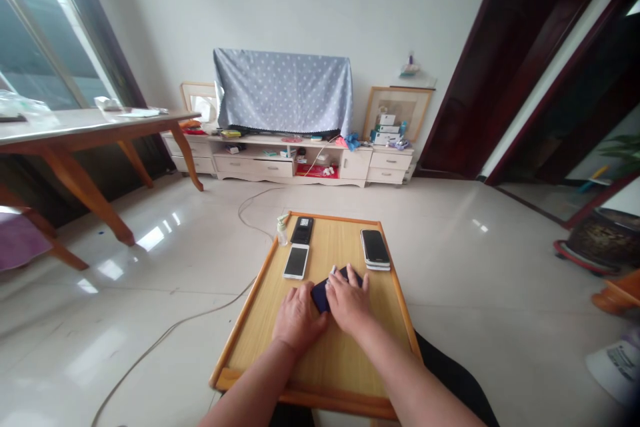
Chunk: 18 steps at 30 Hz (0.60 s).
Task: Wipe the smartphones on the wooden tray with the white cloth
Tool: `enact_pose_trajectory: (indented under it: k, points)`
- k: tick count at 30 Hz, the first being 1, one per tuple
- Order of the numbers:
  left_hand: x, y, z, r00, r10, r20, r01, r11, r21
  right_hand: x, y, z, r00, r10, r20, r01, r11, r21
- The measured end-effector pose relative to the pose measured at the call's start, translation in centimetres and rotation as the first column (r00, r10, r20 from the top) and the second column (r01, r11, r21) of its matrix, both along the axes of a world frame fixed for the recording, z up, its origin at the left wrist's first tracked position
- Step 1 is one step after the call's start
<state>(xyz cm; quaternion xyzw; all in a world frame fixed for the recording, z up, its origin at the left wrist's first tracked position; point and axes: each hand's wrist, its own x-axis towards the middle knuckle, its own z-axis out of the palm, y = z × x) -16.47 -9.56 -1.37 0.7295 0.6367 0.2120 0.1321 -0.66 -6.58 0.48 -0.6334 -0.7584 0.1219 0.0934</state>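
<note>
A flat dark blue phone [321,295] lies slanted on the small wooden table [345,367], partly covered by both hands. My left hand [299,319] grips its near left edge, fingers closed against it. Over its top and right side rests my right hand [349,297], with a small white piece [333,270] showing at its fingertips, perhaps a wipe; most of it is hidden. Just beyond, on the left, are a white phone [297,261] with a dark screen and a black phone [302,231]. A stack of phones [375,248] lies near the right edge.
A small clear pump bottle [282,231] stands at the table's far left corner. A cable [185,320] runs over the tiled floor on the left. Farther off are a white cabinet [355,167], a cloth-covered screen [283,90] and a large wooden table [60,137].
</note>
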Motion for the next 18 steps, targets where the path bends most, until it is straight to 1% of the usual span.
enact_pose_trajectory:
  k: [3,5,6,9,11,14,16,18]
  points:
    - [-0.2,0.0,0.0,1.000,-0.008,-0.001,0.008,1.000,-0.028,-1.5,-2.3,0.3,0.986,0.163,-0.028,-0.163,0.987,0.001]
    - [-0.3,0.0,-0.1,1.000,-0.012,-0.004,0.012,0.999,-0.033,-1.4,-4.0,0.2,0.976,0.212,-0.047,-0.212,0.977,0.003]
    - [-0.3,0.0,-0.1,1.000,-0.010,-0.004,0.010,0.999,-0.031,-0.9,-4.7,0.1,0.975,0.216,-0.052,-0.216,0.976,0.006]
    - [-0.2,-0.1,-0.2,1.000,0.006,0.004,-0.006,1.000,-0.016,1.4,-5.3,-0.2,0.986,0.163,-0.032,-0.162,0.987,0.012]
    - [-0.1,-0.2,-0.1,1.000,0.006,0.009,-0.005,1.000,-0.006,3.3,-4.5,-0.1,0.996,0.090,0.008,-0.090,0.996,0.006]
    - [0.1,-0.3,0.2,1.000,0.001,0.009,-0.001,1.000,-0.004,5.3,-2.3,0.4,0.996,-0.024,0.083,0.025,1.000,-0.019]
    - [0.2,-0.4,0.3,1.000,0.007,0.003,-0.007,1.000,-0.015,5.6,-1.3,0.7,0.992,-0.052,0.111,0.056,0.998,-0.035]
    - [0.3,-0.5,0.5,1.000,0.013,-0.001,-0.013,1.000,-0.019,4.9,-1.3,1.0,0.995,-0.013,0.097,0.016,0.999,-0.038]
